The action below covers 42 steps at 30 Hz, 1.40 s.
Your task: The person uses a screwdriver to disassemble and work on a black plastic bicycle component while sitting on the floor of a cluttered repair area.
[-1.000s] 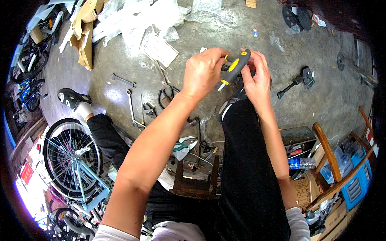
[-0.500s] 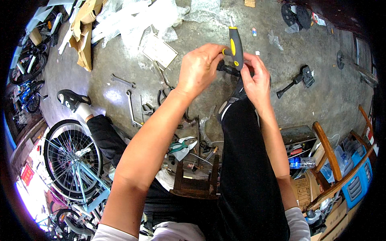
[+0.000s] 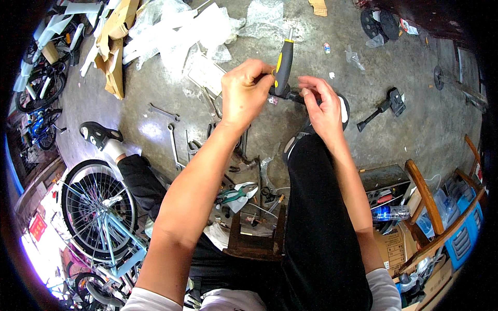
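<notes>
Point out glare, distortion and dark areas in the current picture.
Head view: glare on the concrete floor near the wrenches, white plastic wrap nearly washed out; head view: black corners, fisheye bending toward the rim, a blown-out patch at lower left; head view: grey-and-yellow screwdriver fairly sharp.

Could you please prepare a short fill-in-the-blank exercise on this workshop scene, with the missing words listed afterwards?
1. The left hand holds a tool handle coloured grey and ____.
2. The large spoked wheel is to the person's ____.
3. The label on the plastic bottle is ____.
4. The person's trousers are ____ in colour.

Missing words: yellow; left; blue; black.
</notes>
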Each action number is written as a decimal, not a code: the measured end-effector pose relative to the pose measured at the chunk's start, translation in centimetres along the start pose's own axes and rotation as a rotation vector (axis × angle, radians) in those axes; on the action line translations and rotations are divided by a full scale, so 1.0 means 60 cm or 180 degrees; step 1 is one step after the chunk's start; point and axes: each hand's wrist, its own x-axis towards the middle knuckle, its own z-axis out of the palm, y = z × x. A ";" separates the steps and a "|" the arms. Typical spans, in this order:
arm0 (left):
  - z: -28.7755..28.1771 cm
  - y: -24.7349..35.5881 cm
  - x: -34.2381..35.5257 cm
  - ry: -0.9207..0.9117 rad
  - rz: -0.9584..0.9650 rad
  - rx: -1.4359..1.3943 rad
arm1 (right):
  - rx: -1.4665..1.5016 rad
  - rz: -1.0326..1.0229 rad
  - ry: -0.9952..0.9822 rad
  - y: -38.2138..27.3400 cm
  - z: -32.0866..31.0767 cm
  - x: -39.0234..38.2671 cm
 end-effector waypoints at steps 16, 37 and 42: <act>0.015 0.004 -0.020 -0.0092 0.0469 0.0557 | -0.2368 -0.2032 -0.0072 -0.164 -0.083 0.051; 0.029 0.014 -0.026 -0.0265 0.0507 0.0370 | -0.2016 -0.1444 -0.0633 -0.157 -0.071 0.069; 0.027 0.010 -0.027 -0.0415 0.0347 0.0424 | -0.1007 -0.0178 -0.0540 -0.166 -0.077 0.068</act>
